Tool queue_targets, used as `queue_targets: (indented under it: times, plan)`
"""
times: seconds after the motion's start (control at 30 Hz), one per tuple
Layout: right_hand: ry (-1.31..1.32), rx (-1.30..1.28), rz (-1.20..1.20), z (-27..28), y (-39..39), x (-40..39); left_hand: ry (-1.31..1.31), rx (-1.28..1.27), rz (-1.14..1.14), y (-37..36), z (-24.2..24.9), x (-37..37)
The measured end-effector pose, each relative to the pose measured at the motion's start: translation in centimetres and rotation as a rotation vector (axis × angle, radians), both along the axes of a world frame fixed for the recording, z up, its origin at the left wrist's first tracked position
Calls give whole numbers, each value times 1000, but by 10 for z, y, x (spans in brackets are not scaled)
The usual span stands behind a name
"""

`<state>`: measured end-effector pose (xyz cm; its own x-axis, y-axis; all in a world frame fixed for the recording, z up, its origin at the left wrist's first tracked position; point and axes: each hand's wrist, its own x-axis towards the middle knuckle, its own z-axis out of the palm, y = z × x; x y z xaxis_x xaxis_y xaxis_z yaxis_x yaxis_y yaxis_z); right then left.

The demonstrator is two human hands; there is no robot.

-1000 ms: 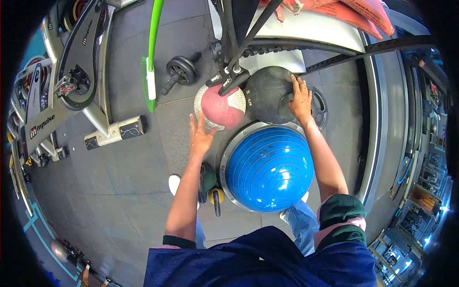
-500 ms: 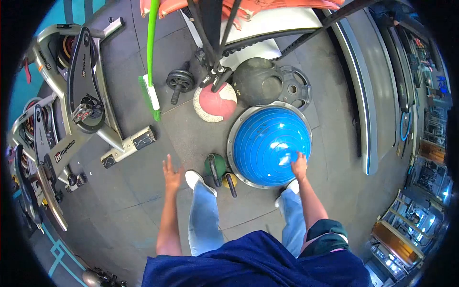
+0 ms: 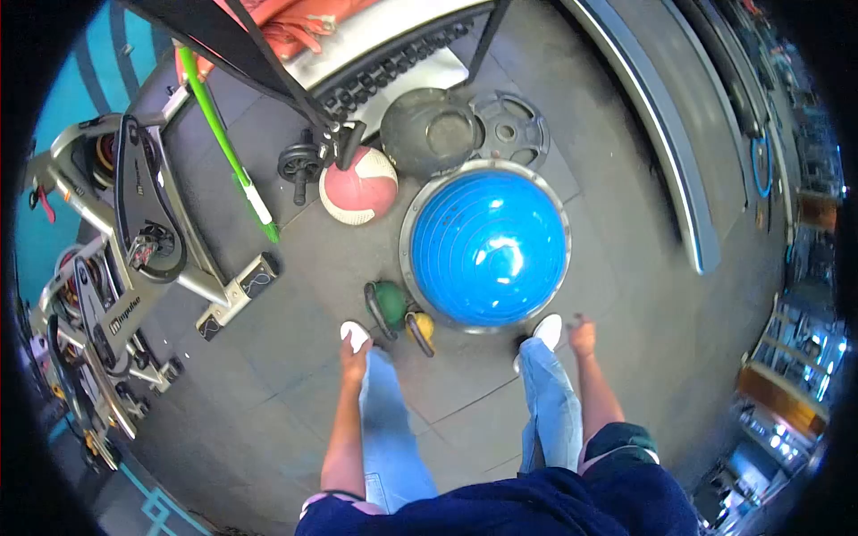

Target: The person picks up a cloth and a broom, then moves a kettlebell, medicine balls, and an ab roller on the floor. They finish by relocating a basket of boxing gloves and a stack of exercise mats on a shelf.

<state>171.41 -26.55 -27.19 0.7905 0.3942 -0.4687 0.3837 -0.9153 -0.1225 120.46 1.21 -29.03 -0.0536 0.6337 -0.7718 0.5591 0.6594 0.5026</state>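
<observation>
My left hand (image 3: pixel 354 362) hangs beside my left leg, over the white shoe; motion smears its fingers and I see nothing in it. My right hand (image 3: pixel 583 337) is just right of the other white shoe, fingers loosely apart and empty, touching nothing. Between and beyond my feet lies a blue balance trainer dome (image 3: pixel 489 246) with a grey rim, flat side down. Left of it on the floor are a green kettlebell (image 3: pixel 390 304) and a smaller yellow kettlebell (image 3: pixel 421 330), their dark handles tilted over. A pink and white ball (image 3: pixel 359 188) rests farther up.
Behind the dome are a black medicine ball (image 3: pixel 420 134) and a weight plate (image 3: pixel 508 132). An ab wheel (image 3: pixel 300 165) and a green broom (image 3: pixel 219 121) are left of the ball. Exercise bikes (image 3: pixel 147 241) stand left, a treadmill (image 3: pixel 661 134) right. A rack (image 3: pixel 393 71) is at the top.
My right hand has come off the blue dome, moving right and down. My left hand has dropped toward my leg. The view has turned, shifting the floor items leftward.
</observation>
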Motion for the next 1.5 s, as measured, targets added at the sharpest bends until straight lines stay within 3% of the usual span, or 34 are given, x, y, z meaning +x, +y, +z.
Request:
queue_targets:
  times: [0.03, 0.1, 0.2, 0.33, 0.43, 0.6, 0.7, 0.77, 0.83, 0.9, 1.03, 1.13, 1.43, 1.47, 1.5]
  plan:
    - [-34, -25, -47, 2, -24, 4, 38, 65, -152, 6, 2, 17]
    - [-64, -52, -176, -4, -41, -6, 165, 166, -246, 22, -5, 31]
    - [-37, -102, -382, 1, -40, -39, 47, 50, -235, 59, -5, 39]
    - [116, 93, -450, -67, -40, -72, 47, 172, -223, 84, 6, 75]
    - [129, 198, -488, -122, -30, -82, -299, 52, 95, 68, -21, 104]
    - [31, 592, -634, -207, -18, -23, -612, -142, 336, -25, -66, 157]
    - [-43, 645, -741, -236, -9, 50, -738, -267, 440, -101, -62, 184]
    - [-70, 653, -614, -261, -9, 111, -787, -469, 441, -159, -79, 192]
    - [70, 621, -600, -250, 21, 145, -648, -730, 573, -205, -101, 206]
    - [165, 689, -521, -248, 54, 169, -577, -761, 741, -249, -137, 209]
    - [344, 965, -296, -269, 87, 195, -382, -508, 998, -280, -202, 222]
    - [531, 983, -230, -278, 84, 211, -515, -250, 895, -270, -218, 232]
    - [782, 966, -119, -290, 74, 230, -240, -22, 753, -264, -234, 253]
    - [790, 958, -107, -289, 73, 233, -300, -38, 947, -265, -230, 260]
    - [790, 948, -101, -290, 72, 235, -281, -30, 935, -266, -231, 260]
